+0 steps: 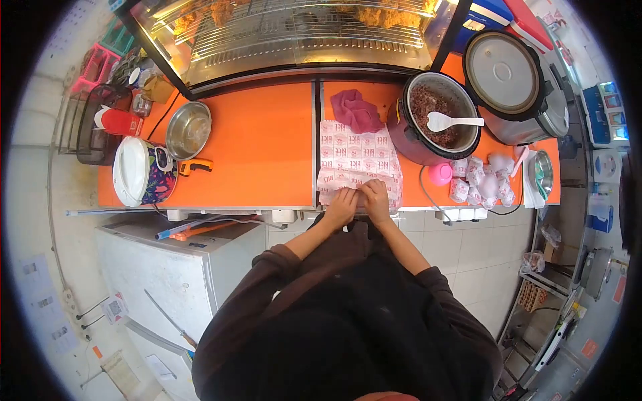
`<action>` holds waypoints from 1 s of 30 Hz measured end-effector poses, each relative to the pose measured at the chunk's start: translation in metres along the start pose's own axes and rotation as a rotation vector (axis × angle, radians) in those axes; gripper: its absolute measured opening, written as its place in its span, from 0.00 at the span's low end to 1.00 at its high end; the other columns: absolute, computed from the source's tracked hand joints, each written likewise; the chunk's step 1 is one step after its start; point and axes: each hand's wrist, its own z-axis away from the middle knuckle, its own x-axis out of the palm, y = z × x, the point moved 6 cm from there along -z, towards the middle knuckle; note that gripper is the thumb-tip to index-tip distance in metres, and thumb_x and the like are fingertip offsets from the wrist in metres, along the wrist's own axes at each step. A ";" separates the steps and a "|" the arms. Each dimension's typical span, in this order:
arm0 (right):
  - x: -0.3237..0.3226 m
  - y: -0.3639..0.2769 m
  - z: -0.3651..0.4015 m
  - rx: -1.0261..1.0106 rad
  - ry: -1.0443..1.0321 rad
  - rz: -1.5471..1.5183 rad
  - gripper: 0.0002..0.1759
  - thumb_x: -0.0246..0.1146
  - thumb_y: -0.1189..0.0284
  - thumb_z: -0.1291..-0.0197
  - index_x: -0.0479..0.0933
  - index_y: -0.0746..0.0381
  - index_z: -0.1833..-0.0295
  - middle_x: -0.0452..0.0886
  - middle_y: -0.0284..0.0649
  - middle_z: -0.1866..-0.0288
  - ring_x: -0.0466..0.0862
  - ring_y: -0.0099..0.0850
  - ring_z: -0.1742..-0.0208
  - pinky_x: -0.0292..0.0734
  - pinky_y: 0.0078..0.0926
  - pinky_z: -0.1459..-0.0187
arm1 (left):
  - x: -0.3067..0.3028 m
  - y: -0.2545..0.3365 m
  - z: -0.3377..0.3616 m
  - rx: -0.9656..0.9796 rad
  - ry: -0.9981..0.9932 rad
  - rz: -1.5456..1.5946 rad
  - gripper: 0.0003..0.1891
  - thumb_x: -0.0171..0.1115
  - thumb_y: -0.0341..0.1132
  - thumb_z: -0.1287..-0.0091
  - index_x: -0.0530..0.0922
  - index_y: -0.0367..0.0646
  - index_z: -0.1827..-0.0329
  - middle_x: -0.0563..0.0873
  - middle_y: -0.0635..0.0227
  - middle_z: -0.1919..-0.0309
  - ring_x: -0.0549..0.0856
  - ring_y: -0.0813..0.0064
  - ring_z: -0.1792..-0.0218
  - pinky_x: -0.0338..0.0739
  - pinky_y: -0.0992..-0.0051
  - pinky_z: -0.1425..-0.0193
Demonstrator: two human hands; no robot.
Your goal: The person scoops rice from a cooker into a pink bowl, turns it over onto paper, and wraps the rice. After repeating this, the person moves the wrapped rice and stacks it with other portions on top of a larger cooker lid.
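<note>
Sheets of white wrapping paper printed with red "RICE" lettering [358, 150] lie at the counter's front edge. My left hand [342, 206] and my right hand [376, 199] meet at the near end of the paper. Both sets of fingers are curled and pressed onto it, and the paper is creased there. Whatever may lie under my fingers is hidden. Just beyond the sheets is a crumpled dark pink cloth [356, 111]. To the right stands an open rice cooker [408, 137] holding reddish-brown rice, with a white rice paddle [455, 121] laid across its rim.
Several paper-wrapped bundles [475, 175] sit at right beside a pink round object [440, 174]. Behind them is a larger cooker [528, 127] with its lid raised. A lit display case [301, 57] closes off the back. Left are a metal bowl [188, 130] and a white-lidded pot [132, 170].
</note>
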 end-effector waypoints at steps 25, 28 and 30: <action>0.034 0.094 0.013 0.370 -0.339 -0.120 0.06 0.61 0.84 0.52 0.77 0.67 0.67 0.81 0.49 0.68 0.82 0.49 0.60 0.76 0.39 0.57 | 0.009 -0.092 -0.053 0.065 -0.342 0.332 0.12 0.58 0.26 0.45 0.75 0.40 0.57 0.83 0.60 0.61 0.82 0.58 0.56 0.78 0.65 0.54; 0.054 0.100 0.005 0.544 -0.498 -0.026 0.08 0.62 0.84 0.54 0.77 0.65 0.65 0.81 0.48 0.66 0.81 0.48 0.59 0.76 0.39 0.56 | 0.016 -0.095 -0.078 -0.153 -0.430 0.290 0.14 0.60 0.27 0.45 0.75 0.41 0.55 0.82 0.60 0.63 0.83 0.57 0.58 0.78 0.65 0.56; 0.028 0.066 -0.023 0.318 -0.067 0.478 0.05 0.57 0.78 0.45 0.77 0.63 0.63 0.80 0.47 0.65 0.80 0.47 0.57 0.76 0.39 0.53 | 0.009 -0.100 -0.085 -0.246 -0.400 0.251 0.14 0.61 0.28 0.45 0.75 0.42 0.55 0.82 0.60 0.62 0.82 0.58 0.57 0.77 0.64 0.55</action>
